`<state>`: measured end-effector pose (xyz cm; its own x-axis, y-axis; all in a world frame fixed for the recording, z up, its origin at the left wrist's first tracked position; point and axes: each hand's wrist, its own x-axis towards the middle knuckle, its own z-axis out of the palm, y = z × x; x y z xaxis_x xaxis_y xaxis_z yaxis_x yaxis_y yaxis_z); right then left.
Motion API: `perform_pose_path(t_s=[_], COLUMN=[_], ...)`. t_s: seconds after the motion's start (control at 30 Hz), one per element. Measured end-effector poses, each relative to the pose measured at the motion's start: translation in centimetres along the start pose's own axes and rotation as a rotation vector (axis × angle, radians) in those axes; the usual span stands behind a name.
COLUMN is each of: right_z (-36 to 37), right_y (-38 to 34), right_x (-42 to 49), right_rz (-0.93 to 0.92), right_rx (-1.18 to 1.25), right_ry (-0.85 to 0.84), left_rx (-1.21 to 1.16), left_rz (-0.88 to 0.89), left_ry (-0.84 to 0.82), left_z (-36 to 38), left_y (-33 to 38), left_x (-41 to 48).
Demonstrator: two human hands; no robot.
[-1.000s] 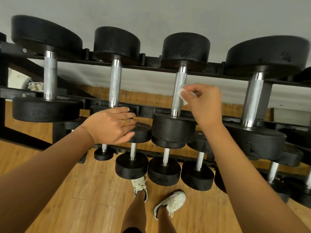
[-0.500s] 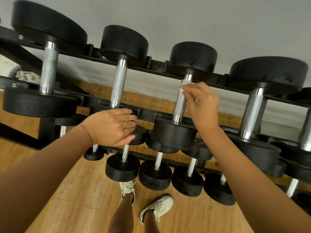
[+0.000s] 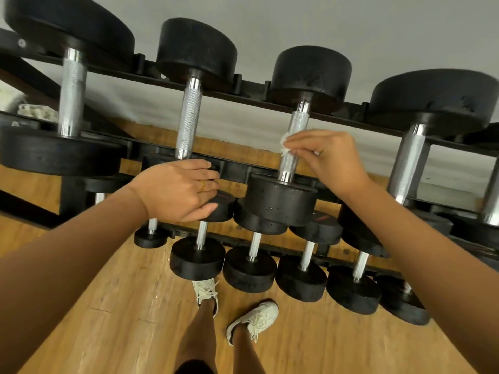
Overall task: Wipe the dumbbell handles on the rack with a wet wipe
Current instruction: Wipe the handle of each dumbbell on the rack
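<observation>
Pinching fingers (image 3: 297, 147): thumb and fingertips of the right hand (image 3: 332, 160) closed on a bunched wet wipe (image 3: 285, 143), pressed to the left flank of the wiped handle (image 3: 300, 122), about midway along.
Wiped handle: third bar along the top tier of the rack (image 3: 251, 86), knurled steel between two black heads, sloping down toward the wearer.
Left hand (image 3: 178, 190): left of the wiped handle, at the near end of the neighbouring handle (image 3: 189, 122); fingers nearly straight, laid flat, gripping nothing visible; surface under the palm hidden.
Lower-tier dumbbells (image 3: 249, 268): below the wiped handle, smaller, in a row above the wooden floor (image 3: 108, 306).
Step, by judgement: mid-stroke on the third bar; back of the bar and its ends probably not yet covered.
Risk, wipe: only a small wad held at the tips; liable to snag on the knurling, pull out of the pinch and drop to the floor.
Risk, coverage: contact on one flank only; easy to leave the far side untouched without wrapping round.
Risk, knuckles: little room above the near head (image 3: 280, 201); liable to knock there at the bottom of a downward stroke.
</observation>
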<state>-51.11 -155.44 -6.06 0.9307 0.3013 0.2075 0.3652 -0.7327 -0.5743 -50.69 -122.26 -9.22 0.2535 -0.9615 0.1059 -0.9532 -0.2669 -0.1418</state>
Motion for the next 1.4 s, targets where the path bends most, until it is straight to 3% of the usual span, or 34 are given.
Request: perform_pose_path(t_s=[0.1,0.23,0.33,0.67,0.97,1.4], right_z=[0.3,0.2,-1.1,-2.6,-2.4,-3.8], right_y=[0.0,-0.4,0.0,3.0,3.3,5.8], right_x=[-0.2,-2.2,-1.4,2.4,3.3,3.3], right_rz=[0.015,-0.12,-0.312,-0.531,-0.678,-0.763], right_rx=[0.009,0.018,-0.177,-0.657,-0.567,-0.562], right_ry=[0.064,-0.216,-0.35,-0.017,-0.06,-0.367], left_rx=[0.004,0.01,0.013,0.016,0.038,0.039], left_rz=[-0.003,-0.001,0.003,0.012,0.03,0.031], left_ry=[-0.004,-0.009,-0.002,0.016,0.016,0.027], left_z=[0.2,0.1,-0.1,0.1,0.1,-0.1], left_y=[0.1,0.1,0.1,0.0,-0.1,-0.1], left_x=[0.0,-0.1,0.0,-0.1,0.0,0.0])
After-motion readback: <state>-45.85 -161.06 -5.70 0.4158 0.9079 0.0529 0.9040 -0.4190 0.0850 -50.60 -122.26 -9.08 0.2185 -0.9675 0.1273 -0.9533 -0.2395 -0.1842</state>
